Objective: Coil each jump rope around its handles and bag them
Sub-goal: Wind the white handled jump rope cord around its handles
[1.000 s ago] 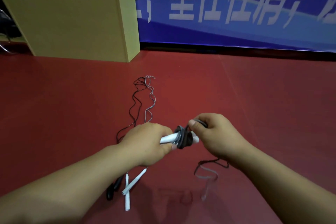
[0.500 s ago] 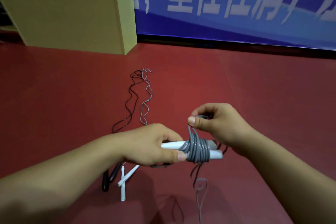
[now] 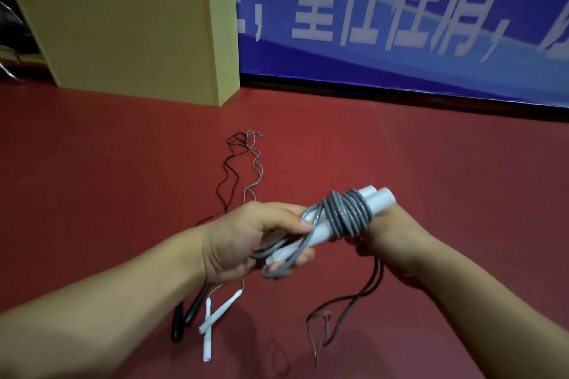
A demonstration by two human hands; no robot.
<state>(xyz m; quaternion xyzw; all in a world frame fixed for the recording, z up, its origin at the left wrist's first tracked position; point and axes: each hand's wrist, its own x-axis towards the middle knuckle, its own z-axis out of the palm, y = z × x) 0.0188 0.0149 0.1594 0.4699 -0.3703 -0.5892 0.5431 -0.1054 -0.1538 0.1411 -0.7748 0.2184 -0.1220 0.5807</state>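
My left hand [image 3: 246, 240] grips the near end of two white handles [image 3: 377, 200] held side by side and tilted up to the right. Grey rope [image 3: 348, 212] is coiled in several turns around them. My right hand [image 3: 391, 243] is behind and under the coil, its fingers mostly hidden; the loose grey rope tail [image 3: 348, 308] hangs down from it to the floor. Two more ropes lie on the red floor: one with black handles [image 3: 187, 314] and a black cord, one with thin white handles [image 3: 212, 317] and a pale cord [image 3: 255, 169].
A tan wooden box [image 3: 132, 40] stands at the back left on the red floor [image 3: 431, 169]. A blue banner with white characters [image 3: 400, 9] covers the back wall. No bag is in view.
The handles have tilted from level to pointing up and right. My right hand has dropped from above the coil to below and behind it, carrying the rope tail around. More turns show.
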